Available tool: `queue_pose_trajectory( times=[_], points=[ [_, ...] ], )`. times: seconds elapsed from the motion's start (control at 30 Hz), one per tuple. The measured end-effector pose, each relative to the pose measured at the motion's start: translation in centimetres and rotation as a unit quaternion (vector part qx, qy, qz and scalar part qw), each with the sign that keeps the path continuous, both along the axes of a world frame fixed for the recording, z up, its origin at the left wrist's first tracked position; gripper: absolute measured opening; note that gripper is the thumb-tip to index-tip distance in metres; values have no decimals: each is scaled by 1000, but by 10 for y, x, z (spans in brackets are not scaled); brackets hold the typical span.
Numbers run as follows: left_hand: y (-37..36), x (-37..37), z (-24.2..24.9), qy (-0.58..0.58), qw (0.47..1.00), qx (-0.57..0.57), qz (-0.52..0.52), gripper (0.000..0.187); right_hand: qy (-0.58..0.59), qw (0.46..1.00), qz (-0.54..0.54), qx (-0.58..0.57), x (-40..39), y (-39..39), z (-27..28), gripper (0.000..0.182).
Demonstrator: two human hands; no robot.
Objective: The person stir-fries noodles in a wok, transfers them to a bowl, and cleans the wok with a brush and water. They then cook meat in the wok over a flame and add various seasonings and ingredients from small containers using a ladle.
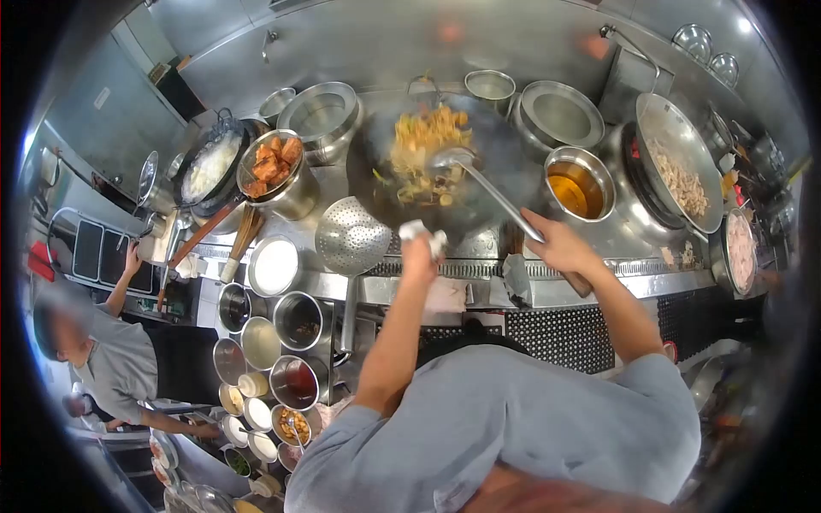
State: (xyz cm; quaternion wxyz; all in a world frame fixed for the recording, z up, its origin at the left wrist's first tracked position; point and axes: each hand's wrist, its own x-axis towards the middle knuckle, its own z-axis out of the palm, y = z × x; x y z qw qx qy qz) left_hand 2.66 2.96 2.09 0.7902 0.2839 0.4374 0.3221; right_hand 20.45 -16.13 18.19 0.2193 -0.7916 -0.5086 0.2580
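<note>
Hands (562, 249) on ladle (505, 203) and cloth (412, 229), wok (373, 181) just beyond.

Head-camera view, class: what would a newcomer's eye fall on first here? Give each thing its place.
First, probably, the heap of yellowish food in the big dark wok at upper centre, with the ladle in the right hand reaching into it. Below, the left hand holds a white cloth at the wok's near edge. Bright reddish-brown chunks left of the wok and amber liquid right of it also stand out.
</note>
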Motion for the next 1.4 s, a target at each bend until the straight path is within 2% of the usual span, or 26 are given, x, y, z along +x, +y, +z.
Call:
queue_pose_trajectory(
  times=[0.03, 0.07, 0.1, 0.13, 0.2, 0.3, 0.37, 0.4, 0.43, 0.47, 0.5, 0.6, 0.67, 0.7, 0.77, 0.8, 0.9, 0.97, 1.0, 1.03, 1.13, 1.2, 1.27, 1.3, 1.37, 1.4],
  points=[
    [19, 7, 1, 18, 1000, -11, -2, 18, -2, 1000, 2, 0, -1, -12, 10, 63],
    [37, 13, 2, 54, 998, 2, -14, 17, -13, 998, -8, -54, -4, -25, 24, 63],
    [50, 14, 5, 49, 998, -3, -49, 16, -25, 994, -20, -106, -4, -36, 30, 64],
    [64, 20, -3, 42, 997, -6, -60, 16, -27, 994, -22, -104, 2, -48, 24, 64],
    [77, 28, -10, 31, 996, -5, -79, 16, -117, 991, 40, -60, 16, -67, 1, 62],
    [72, 33, -9, 36, 993, -6, -108, 15, -113, 988, 15, -106, 19, -37, -30, 60],
    [74, 38, -12, 32, 993, -15, -116, 14, -167, 985, 17, -34, 41, 1, -90, 59],
    [76, 39, -17, 25, 992, -14, -124, 15, -169, 985, 23, -36, 42, 7, -82, 59],
    [74, 39, -14, 22, 993, -14, -112, 15, -9, 999, -42, -22, 41, 20, -70, 59],
    [72, 42, -11, 32, 995, -11, -95, 16, 152, 983, -103, -11, 41, 34, -62, 59],
    [68, 40, -11, 44, 996, -10, -79, 16, 238, 963, -123, 33, 53, 40, -75, 61],
    [70, 40, -15, 47, 995, -1, -84, 17, 251, 953, -149, 76, 76, 84, -83, 54],
    [72, 41, -18, 49, 995, 4, -87, 16, 363, 914, -154, 90, 95, 130, -95, 47],
    [72, 41, -17, 47, 994, 5, -96, 15, 367, 913, -152, 88, 98, 148, -102, 47],
    [72, 40, -14, 47, 994, 9, -99, 14, 544, 817, -179, 72, 88, 184, -109, 39],
    [70, 40, -13, 50, 995, 12, -91, 13, 547, 815, -175, 71, 74, 192, -107, 39],
    [69, 38, -12, 49, 995, 7, -91, 11, 516, 845, -134, 30, 39, 178, -93, 45],
    [73, 39, -15, 38, 994, -32, -96, 10, 356, 934, 29, 0, 30, 154, -87, 53],
    [73, 39, -13, 38, 994, -33, -95, 10, 257, 964, 65, -26, 30, 136, -80, 60],
    [73, 38, -8, 41, 993, -47, -96, 10, 149, 983, 112, -1, 40, 119, -92, 62],
    [77, 39, -17, 15, 995, -46, -89, 11, -160, 960, 211, 95, 78, 61, -97, 65],
    [61, 35, -21, -19, 996, -42, -73, 12, -266, 952, 148, -41, 70, 32, -57, 64],
    [18, 26, 11, -41, 996, -67, -32, 14, -295, 946, 112, -80, 64, 12, -38, 64],
    [-9, 19, 36, -49, 995, -89, -11, 15, -284, 952, 114, -22, 63, 3, -39, 62],
    [-38, 10, 74, -46, 995, -79, -36, 17, -216, 948, 150, 181, 70, -12, -65, 62],
    [-28, 20, 44, -63, 993, -95, -23, 19, -210, 949, 156, 176, 54, -10, -47, 62]
  ],
)
